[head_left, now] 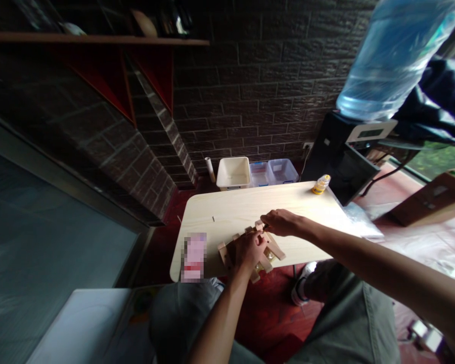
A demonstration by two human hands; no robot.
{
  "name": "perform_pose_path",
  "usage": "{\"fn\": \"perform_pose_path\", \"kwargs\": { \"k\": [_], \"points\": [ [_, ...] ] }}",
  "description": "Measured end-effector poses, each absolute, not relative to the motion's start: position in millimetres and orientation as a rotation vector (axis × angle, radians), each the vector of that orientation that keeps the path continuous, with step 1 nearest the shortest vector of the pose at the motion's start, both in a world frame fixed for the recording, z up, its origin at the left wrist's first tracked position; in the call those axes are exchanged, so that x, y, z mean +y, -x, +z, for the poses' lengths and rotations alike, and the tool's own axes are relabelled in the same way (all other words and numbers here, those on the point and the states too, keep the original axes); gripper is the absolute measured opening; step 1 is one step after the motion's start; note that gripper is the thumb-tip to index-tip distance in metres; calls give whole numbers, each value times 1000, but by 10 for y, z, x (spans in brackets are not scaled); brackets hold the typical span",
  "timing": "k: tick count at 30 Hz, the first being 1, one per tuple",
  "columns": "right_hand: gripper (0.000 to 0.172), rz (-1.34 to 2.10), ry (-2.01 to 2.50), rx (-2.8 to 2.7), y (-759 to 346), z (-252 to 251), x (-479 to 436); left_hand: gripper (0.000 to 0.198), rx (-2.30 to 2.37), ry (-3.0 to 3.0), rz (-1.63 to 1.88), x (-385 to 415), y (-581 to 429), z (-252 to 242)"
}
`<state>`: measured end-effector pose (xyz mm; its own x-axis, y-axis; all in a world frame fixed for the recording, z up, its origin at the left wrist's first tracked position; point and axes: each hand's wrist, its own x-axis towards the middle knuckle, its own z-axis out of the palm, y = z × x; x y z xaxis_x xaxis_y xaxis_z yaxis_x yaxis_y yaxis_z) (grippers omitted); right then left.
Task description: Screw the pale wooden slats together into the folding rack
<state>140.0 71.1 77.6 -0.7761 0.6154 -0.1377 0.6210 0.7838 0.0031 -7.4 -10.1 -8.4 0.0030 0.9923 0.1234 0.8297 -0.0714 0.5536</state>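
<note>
Pale wood tabletop point(288, 202) seen from above, at the knees of a seated person, against a dark brick wall point(250, 91). A small wooden frame point(275, 248) of crossed slats lies at the table's near edge, slightly overhanging it. The left hand point(250, 250) rests on top of the frame with its fingers curled down over the slats, gripping them. The right hand point(282, 222) reaches in from the right, fingertips bunched together at the frame's far end; what they pinch is too small to tell. A yellow bottle point(321, 184) lies near the table's far right corner. Beyond the table, a white tub point(233, 173) sits on the floor.
</note>
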Motion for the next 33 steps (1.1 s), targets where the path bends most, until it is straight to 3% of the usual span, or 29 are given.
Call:
{"fn": "perform_pose_path", "kwargs": {
  "k": [18,33],
  "points": [
    [28,-128,-1011,2769,-1359,980,573,17,1844,-1924,711,-148,63,-20],
    [28,-113,-1043,2768,-1351,819,692,24,1862,-1874,656,-121,56,37]
  ]
}}
